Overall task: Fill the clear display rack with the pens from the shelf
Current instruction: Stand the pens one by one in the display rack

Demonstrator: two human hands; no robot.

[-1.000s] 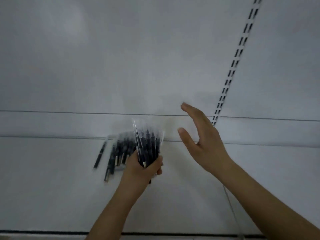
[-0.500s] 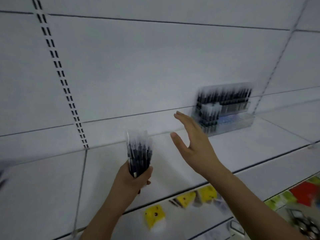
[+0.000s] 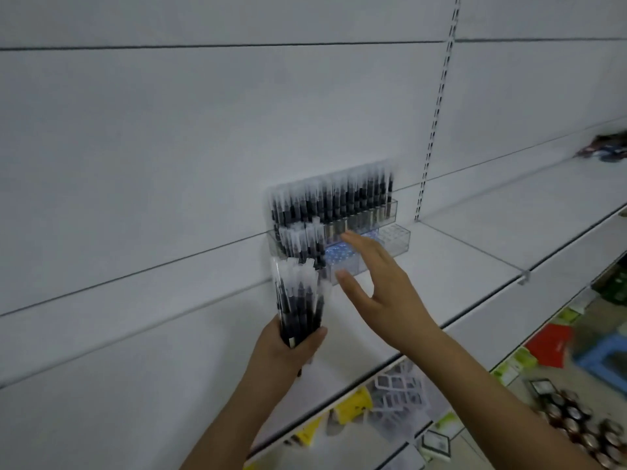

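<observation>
Head view — clear display rack point(image 3: 395, 237) part-filled with pens point(image 3: 330, 201); left hand point(image 3: 288, 347) gripping a bundle point(image 3: 298, 300), right hand point(image 3: 380, 283) fingers spread.

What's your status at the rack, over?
Left hand grips a bundle of pens. Right hand open, reaching in front of the rack. Back row full, front row part filled. Nothing in the way.
</observation>
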